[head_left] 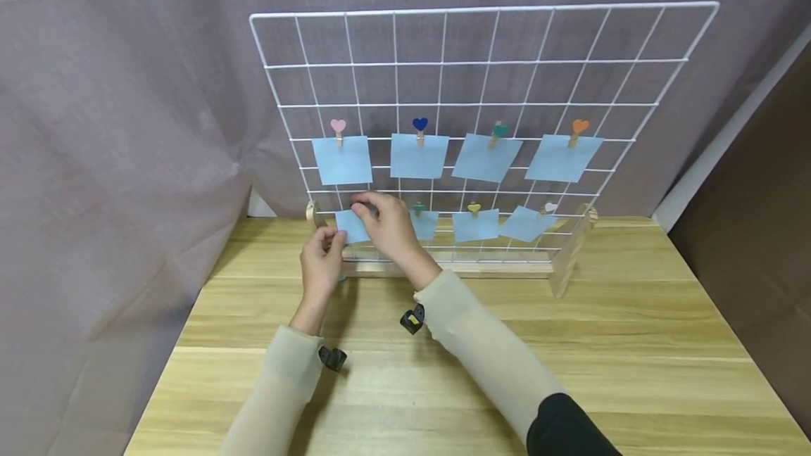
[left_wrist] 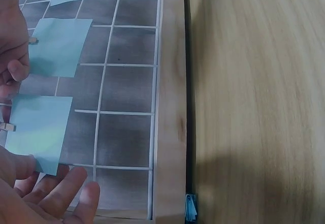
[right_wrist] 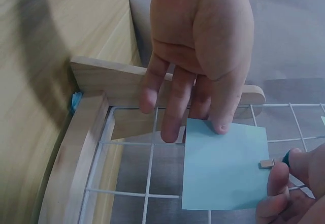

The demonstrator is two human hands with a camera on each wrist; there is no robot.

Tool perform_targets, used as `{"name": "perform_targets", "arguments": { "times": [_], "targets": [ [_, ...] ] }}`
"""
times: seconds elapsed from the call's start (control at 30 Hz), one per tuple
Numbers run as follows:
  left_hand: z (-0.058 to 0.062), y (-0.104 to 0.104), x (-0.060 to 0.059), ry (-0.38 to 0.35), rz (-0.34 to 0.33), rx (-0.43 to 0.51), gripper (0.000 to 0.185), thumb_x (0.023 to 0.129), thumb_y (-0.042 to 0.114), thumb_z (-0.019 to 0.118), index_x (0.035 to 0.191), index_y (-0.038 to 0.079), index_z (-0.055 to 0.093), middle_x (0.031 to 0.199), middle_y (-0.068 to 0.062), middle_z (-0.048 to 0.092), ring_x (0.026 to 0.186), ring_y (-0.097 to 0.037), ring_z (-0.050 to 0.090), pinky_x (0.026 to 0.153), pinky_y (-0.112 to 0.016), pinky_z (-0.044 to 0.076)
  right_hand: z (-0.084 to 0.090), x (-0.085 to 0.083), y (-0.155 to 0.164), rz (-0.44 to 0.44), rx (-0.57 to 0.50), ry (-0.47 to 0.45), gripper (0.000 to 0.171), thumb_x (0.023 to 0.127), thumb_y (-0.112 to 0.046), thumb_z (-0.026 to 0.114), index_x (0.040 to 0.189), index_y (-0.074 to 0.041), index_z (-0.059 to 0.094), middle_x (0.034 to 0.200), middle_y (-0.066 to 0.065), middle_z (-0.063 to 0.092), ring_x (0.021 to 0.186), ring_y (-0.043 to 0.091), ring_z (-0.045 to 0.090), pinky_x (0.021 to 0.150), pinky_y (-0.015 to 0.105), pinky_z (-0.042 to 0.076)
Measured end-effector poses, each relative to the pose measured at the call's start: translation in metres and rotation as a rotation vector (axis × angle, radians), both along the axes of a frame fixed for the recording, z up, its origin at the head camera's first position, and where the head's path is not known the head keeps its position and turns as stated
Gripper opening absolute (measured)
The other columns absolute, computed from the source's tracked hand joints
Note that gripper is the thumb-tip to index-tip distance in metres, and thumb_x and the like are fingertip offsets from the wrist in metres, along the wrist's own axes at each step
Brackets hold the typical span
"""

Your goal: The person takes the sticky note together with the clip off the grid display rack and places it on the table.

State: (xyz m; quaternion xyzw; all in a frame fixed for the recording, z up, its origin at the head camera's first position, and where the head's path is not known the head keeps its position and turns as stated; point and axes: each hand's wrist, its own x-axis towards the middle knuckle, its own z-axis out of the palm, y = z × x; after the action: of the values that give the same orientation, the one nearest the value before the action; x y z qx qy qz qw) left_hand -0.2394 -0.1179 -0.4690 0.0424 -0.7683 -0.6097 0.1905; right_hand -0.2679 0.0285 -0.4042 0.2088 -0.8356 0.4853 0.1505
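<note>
A grey cloth (head_left: pixel 127 125) hangs behind a wooden table (head_left: pixel 475 371), which has a light striped grain. The left hand (head_left: pixel 321 262) pinches the side edge of a blue note (right_wrist: pixel 223 168), with the thumb on its front and the fingers behind. The right hand (head_left: pixel 394 227) pinches a small clothespin (right_wrist: pixel 266 163) with a dark green head, and this clothespin lies over the upper edge of the note. Whether it also grips the wire, I cannot tell. The note is at the left end of the lower row, in front of a white wire grid (head_left: pixel 469 103). Beside it in this row are three other clipped notes (head_left: pixel 475 227). Above are four upper notes (head_left: pixel 342 166) under heart-shaped clips. A wooden stand (head_left: pixel 456 269) carries the grid.
</note>
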Motion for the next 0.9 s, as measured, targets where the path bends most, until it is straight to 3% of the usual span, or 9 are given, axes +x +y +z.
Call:
{"name": "perform_targets", "arguments": {
  "times": [0.23,0.33,0.47,0.6,0.8,0.9],
  "targets": [
    [0.0026,0.0006,0.0004,-0.022,-0.012,-0.009,0.02,0.105,0.009,0.063,0.112,-0.008,0.069,0.106,-0.026,0.075,0.092,-0.048,0.07,0.063,-0.015,0.05,-0.0021,-0.0004,-0.0033,-0.033,-0.03,0.041,0.021,0.103,-0.012,0.069,0.119,0.0,0.077,0.117,0.013,0.078,0.084,0.023,0.068,0.077,0.035,0.057],
    [0.002,-0.0001,-0.0003,-0.022,-0.008,-0.027,0.02,0.105,0.008,0.062,0.112,-0.008,0.07,0.107,-0.026,0.075,0.094,-0.045,0.071,0.065,-0.016,0.05,-0.0031,-0.0011,-0.0051,-0.051,-0.051,0.067,0.019,0.101,-0.01,0.071,0.116,0.0,0.078,0.113,0.013,0.079,0.078,0.021,0.068,0.073,0.032,0.057],
    [0.0013,-0.0014,-0.0005,-0.028,-0.007,-0.045,0.019,0.105,0.008,0.063,0.112,-0.008,0.07,0.107,-0.025,0.075,0.095,-0.039,0.072,0.068,-0.017,0.05,-0.0042,-0.0019,-0.0069,-0.062,-0.077,0.088,0.018,0.099,-0.009,0.072,0.114,0.0,0.079,0.106,0.013,0.08,0.059,0.015,0.055,0.061,0.026,0.05],
    [0.0008,-0.0017,-0.0001,-0.024,-0.009,-0.048,0.019,0.105,0.007,0.062,0.112,-0.009,0.069,0.106,-0.025,0.075,0.094,-0.038,0.072,0.069,-0.018,0.051,-0.0039,-0.0013,-0.0075,-0.062,-0.108,0.09,0.017,0.099,-0.007,0.073,0.113,0.0,0.079,0.102,0.013,0.08,0.056,0.01,0.051,0.057,0.022,0.046],
    [-0.001,-0.0026,0.0013,-0.022,-0.027,-0.038,0.018,0.106,0.007,0.061,0.112,-0.008,0.069,0.109,-0.024,0.074,0.102,-0.039,0.072,0.085,-0.038,0.059,-0.0057,0.0003,-0.0058,-0.048,-0.139,0.072,0.019,0.1,-0.006,0.071,0.116,0.002,0.078,0.098,0.014,0.08,0.056,0.01,0.05,0.052,0.02,0.041],
    [-0.0025,-0.0045,0.0021,-0.027,-0.035,-0.036,0.018,0.106,0.008,0.061,0.111,-0.007,0.069,0.109,-0.024,0.074,0.107,-0.038,0.071,0.095,-0.048,0.058,-0.0064,0.0011,-0.005,-0.04,-0.152,0.072,0.02,0.101,-0.007,0.07,0.117,0.003,0.077,0.099,0.014,0.079,0.057,0.01,0.049,0.051,0.019,0.04]
  ]
}}
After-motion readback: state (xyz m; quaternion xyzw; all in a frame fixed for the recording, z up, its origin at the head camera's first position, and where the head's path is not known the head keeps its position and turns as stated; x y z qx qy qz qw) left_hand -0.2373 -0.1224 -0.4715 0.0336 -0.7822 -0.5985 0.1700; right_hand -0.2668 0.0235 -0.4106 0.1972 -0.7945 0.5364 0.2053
